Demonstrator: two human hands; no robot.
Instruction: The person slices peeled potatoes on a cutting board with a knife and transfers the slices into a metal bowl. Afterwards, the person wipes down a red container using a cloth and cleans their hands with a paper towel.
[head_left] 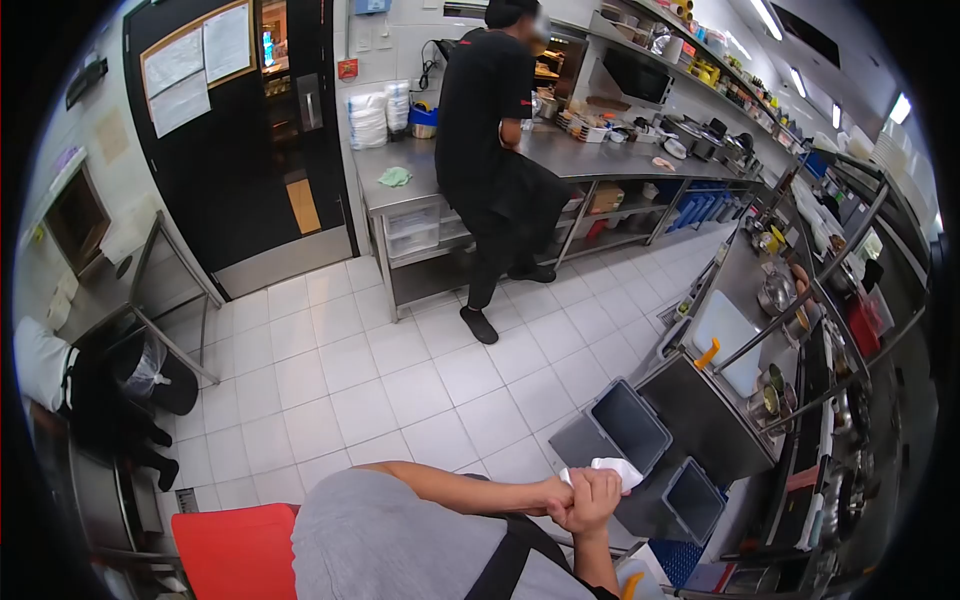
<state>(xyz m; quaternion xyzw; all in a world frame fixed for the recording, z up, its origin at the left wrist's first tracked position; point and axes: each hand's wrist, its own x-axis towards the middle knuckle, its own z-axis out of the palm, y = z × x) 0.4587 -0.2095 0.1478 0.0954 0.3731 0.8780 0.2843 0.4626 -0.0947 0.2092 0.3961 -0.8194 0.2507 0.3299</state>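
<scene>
My two hands are together in front of my body at the lower right. My right hand (pixel 594 499) is closed, its fingers wrapped over a crumpled white cloth (pixel 617 471) that sticks out above and beside them. Against it lies my left hand (pixel 556 496), closed on the lower left part of the same cloth, its fingers partly hidden. Whether the cloth is fabric or paper I cannot tell.
A person in black (pixel 480 120) stands at the steel counter (pixel 400 190), where a green cloth (pixel 395 176) lies. Grey bins (pixel 632 425) are beyond my hands. A red chair (pixel 238 550) is at lower left; another person (pixel 100 400) is at far left.
</scene>
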